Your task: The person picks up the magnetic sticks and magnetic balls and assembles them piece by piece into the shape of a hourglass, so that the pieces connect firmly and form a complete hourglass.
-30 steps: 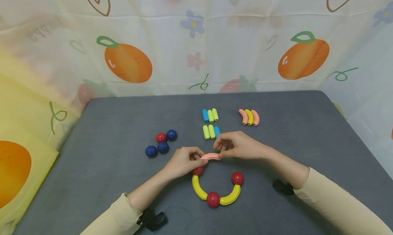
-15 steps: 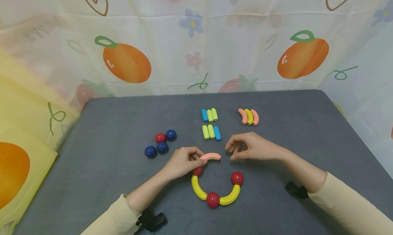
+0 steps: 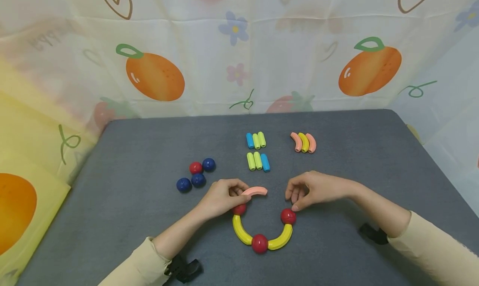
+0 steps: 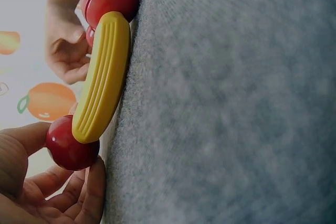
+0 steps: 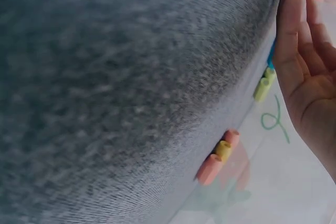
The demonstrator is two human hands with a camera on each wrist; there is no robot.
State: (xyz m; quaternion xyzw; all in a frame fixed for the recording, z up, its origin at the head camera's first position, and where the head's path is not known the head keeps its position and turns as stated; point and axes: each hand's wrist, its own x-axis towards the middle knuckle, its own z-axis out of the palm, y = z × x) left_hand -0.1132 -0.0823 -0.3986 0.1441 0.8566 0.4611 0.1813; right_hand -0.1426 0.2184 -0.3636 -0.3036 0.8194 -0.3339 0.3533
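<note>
My left hand (image 3: 224, 198) pinches the left end of a pink curved stick (image 3: 256, 191) between thumb and fingers, right over a red ball (image 3: 239, 209). From that ball a chain runs round: a yellow curved stick (image 3: 241, 230), a front red ball (image 3: 260, 243), another yellow curved stick (image 3: 281, 237) and a right-hand red ball (image 3: 288, 216). In the left wrist view, thumb and fingers lie about the red ball (image 4: 72, 144) at the yellow stick's end. My right hand (image 3: 318, 189) holds nothing; its fingers are loosely bent, with the thumb tip right at the right-hand red ball.
Left of the hands lie several dark blue balls (image 3: 198, 179) and a loose red ball (image 3: 196, 167). Straight green and blue sticks (image 3: 258, 160) lie in two rows behind. Pink and yellow curved sticks (image 3: 304, 142) are grouped at the back right of the grey table (image 3: 131, 232).
My right hand has let go of the pink curved stick and moved right, then down to the right-hand red ball. My left hand keeps hold of the stick, nearly still.
</note>
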